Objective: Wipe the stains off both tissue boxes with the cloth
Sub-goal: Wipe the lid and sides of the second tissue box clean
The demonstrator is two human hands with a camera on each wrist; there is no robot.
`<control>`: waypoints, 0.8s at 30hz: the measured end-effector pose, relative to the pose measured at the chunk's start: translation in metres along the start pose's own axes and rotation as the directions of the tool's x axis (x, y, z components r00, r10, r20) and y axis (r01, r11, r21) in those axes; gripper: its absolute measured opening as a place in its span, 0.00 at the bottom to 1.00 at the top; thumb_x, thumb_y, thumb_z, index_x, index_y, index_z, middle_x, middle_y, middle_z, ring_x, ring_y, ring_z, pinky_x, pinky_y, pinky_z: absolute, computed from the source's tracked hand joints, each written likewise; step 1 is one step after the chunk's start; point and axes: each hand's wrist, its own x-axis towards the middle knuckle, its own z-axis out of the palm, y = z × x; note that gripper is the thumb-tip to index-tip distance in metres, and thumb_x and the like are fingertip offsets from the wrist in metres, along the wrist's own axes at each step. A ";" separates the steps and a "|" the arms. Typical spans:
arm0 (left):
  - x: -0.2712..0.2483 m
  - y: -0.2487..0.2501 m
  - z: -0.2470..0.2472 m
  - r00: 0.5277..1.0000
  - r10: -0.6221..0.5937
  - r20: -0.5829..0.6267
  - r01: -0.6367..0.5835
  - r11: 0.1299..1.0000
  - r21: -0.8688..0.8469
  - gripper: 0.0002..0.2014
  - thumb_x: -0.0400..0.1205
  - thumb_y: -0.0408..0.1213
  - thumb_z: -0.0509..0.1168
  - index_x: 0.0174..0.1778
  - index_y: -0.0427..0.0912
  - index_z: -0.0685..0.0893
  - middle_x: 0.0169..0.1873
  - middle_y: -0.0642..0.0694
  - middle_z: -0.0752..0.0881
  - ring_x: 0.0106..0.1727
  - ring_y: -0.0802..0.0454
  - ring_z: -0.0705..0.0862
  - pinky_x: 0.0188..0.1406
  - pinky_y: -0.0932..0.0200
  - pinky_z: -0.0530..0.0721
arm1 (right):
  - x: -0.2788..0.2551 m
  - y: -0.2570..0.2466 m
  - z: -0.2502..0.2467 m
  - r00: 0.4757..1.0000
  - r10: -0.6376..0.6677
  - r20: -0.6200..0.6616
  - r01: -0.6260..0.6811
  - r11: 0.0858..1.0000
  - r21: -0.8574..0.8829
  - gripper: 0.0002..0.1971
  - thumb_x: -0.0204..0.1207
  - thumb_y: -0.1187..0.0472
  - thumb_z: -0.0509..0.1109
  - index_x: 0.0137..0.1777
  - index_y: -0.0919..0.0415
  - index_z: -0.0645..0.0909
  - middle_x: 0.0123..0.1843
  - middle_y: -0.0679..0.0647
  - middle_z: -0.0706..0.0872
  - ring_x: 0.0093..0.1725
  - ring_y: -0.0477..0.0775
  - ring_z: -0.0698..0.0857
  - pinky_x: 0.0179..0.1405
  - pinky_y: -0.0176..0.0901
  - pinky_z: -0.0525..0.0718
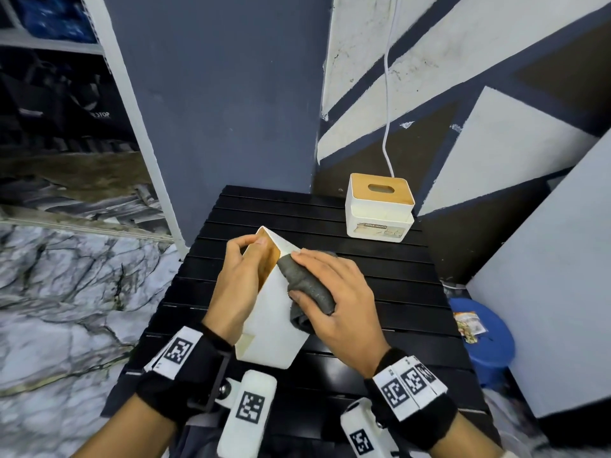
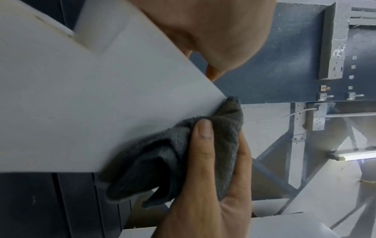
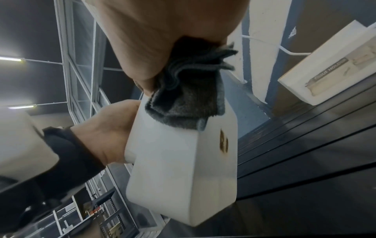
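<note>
A white tissue box (image 1: 274, 322) with a wooden lid is tipped up above the black slatted table (image 1: 396, 292). My left hand (image 1: 236, 282) grips it along the lid side, fingers curled over its top corner. My right hand (image 1: 334, 302) holds a bunched dark grey cloth (image 1: 307, 285) and presses it on the box's upper right face. In the right wrist view the cloth (image 3: 185, 99) lies on the box (image 3: 179, 177), and a brown stain (image 3: 223, 141) shows on the adjoining face. A second white tissue box (image 1: 378, 206) stands upright at the table's far right, with stains on its front label.
A white cable (image 1: 388, 94) hangs down the painted wall behind the second box. A blue plastic stool (image 1: 486, 338) with a small packet on it stands right of the table. A white panel (image 1: 545, 276) leans at the right. Metal shelving (image 1: 66, 44) is at the left.
</note>
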 end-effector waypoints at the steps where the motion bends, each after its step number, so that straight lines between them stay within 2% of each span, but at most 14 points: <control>1: 0.002 0.000 0.001 1.000 -0.003 -0.009 0.002 1.000 -0.020 0.07 0.83 0.58 0.64 0.54 0.65 0.80 0.51 0.51 0.88 0.50 0.52 0.86 0.54 0.48 0.83 | 0.000 0.000 -0.001 1.000 0.012 -0.002 -0.012 1.000 0.017 0.23 0.75 0.51 0.72 0.70 0.45 0.76 0.69 0.38 0.79 0.68 0.46 0.76 0.68 0.52 0.74; 3: 0.004 -0.002 0.003 0.999 0.026 -0.029 -0.028 0.998 -0.048 0.08 0.84 0.55 0.66 0.58 0.65 0.83 0.56 0.52 0.89 0.57 0.54 0.88 0.60 0.50 0.84 | 0.002 0.002 -0.002 0.999 0.034 0.009 -0.034 0.999 0.041 0.23 0.75 0.52 0.72 0.70 0.44 0.76 0.68 0.37 0.79 0.68 0.43 0.75 0.68 0.52 0.75; 6: 0.009 -0.004 0.009 0.994 0.098 -0.047 -0.099 0.995 -0.020 0.13 0.86 0.47 0.66 0.65 0.55 0.86 0.57 0.53 0.90 0.58 0.58 0.89 0.59 0.57 0.84 | 0.008 0.009 -0.002 0.996 0.068 0.056 -0.072 0.995 0.070 0.22 0.75 0.52 0.73 0.69 0.44 0.77 0.66 0.36 0.81 0.65 0.39 0.76 0.67 0.46 0.75; 9: 0.018 -0.009 0.013 0.991 0.131 -0.038 -0.132 0.991 -0.013 0.13 0.86 0.43 0.67 0.66 0.52 0.87 0.51 0.56 0.93 0.54 0.61 0.90 0.55 0.60 0.86 | 0.017 0.018 0.000 0.991 0.098 0.088 -0.106 0.989 0.099 0.21 0.75 0.55 0.73 0.69 0.46 0.79 0.64 0.37 0.83 0.61 0.33 0.76 0.66 0.37 0.73; 12: 0.023 -0.014 0.013 0.983 0.183 -0.025 -0.182 0.983 0.039 0.15 0.86 0.42 0.67 0.69 0.51 0.86 0.44 0.63 0.93 0.49 0.66 0.90 0.47 0.69 0.84 | 0.020 0.024 0.004 0.987 0.121 0.103 -0.130 0.987 0.091 0.21 0.75 0.56 0.73 0.69 0.46 0.79 0.63 0.34 0.81 0.60 0.29 0.74 0.66 0.33 0.71; 13: 0.023 -0.015 0.013 0.980 0.196 -0.019 -0.195 0.980 0.051 0.16 0.86 0.41 0.67 0.71 0.50 0.85 0.44 0.65 0.92 0.50 0.66 0.90 0.47 0.70 0.84 | 0.019 0.025 0.007 0.987 0.124 0.103 -0.133 0.987 0.092 0.21 0.75 0.55 0.73 0.69 0.46 0.79 0.64 0.33 0.80 0.62 0.29 0.73 0.67 0.34 0.70; 15: 0.023 -0.016 0.012 0.977 0.212 -0.006 -0.211 0.975 0.071 0.17 0.87 0.41 0.67 0.72 0.50 0.84 0.45 0.66 0.92 0.52 0.66 0.90 0.49 0.70 0.84 | 0.014 0.025 0.011 0.986 0.140 0.096 -0.148 0.985 0.088 0.22 0.76 0.52 0.71 0.70 0.44 0.77 0.68 0.36 0.78 0.67 0.35 0.73 0.71 0.42 0.71; 18: 0.022 -0.018 0.006 0.974 0.227 -0.003 -0.225 0.967 0.117 0.16 0.88 0.44 0.65 0.71 0.55 0.84 0.48 0.68 0.91 0.55 0.65 0.89 0.55 0.64 0.85 | 0.004 0.020 0.018 0.984 0.147 0.099 -0.154 0.986 0.065 0.23 0.76 0.49 0.65 0.72 0.42 0.74 0.70 0.40 0.74 0.71 0.44 0.71 0.72 0.52 0.71; 20: 0.022 -0.018 0.002 0.970 0.243 -0.017 -0.238 0.958 0.157 0.14 0.88 0.48 0.64 0.69 0.60 0.84 0.48 0.63 0.91 0.53 0.65 0.88 0.55 0.61 0.84 | -0.002 0.015 0.021 0.990 0.115 0.082 -0.119 0.992 0.047 0.23 0.77 0.50 0.65 0.73 0.43 0.74 0.70 0.41 0.75 0.71 0.47 0.71 0.72 0.54 0.70; 22: 0.022 -0.016 -0.001 0.971 0.234 -0.045 -0.223 0.959 0.175 0.12 0.88 0.50 0.62 0.66 0.61 0.84 0.47 0.59 0.90 0.50 0.66 0.86 0.53 0.62 0.84 | -0.008 0.011 0.026 0.994 0.077 0.076 -0.079 0.997 0.021 0.22 0.78 0.51 0.65 0.73 0.45 0.75 0.71 0.41 0.76 0.73 0.50 0.70 0.74 0.56 0.68; 24: 0.023 -0.014 -0.003 0.978 0.200 -0.058 -0.192 0.975 0.114 0.12 0.88 0.48 0.62 0.64 0.60 0.86 0.52 0.59 0.90 0.54 0.65 0.86 0.56 0.61 0.83 | -0.013 0.007 0.031 0.996 0.053 0.078 -0.052 0.999 -0.017 0.22 0.79 0.52 0.64 0.73 0.45 0.75 0.73 0.40 0.76 0.75 0.52 0.69 0.76 0.56 0.64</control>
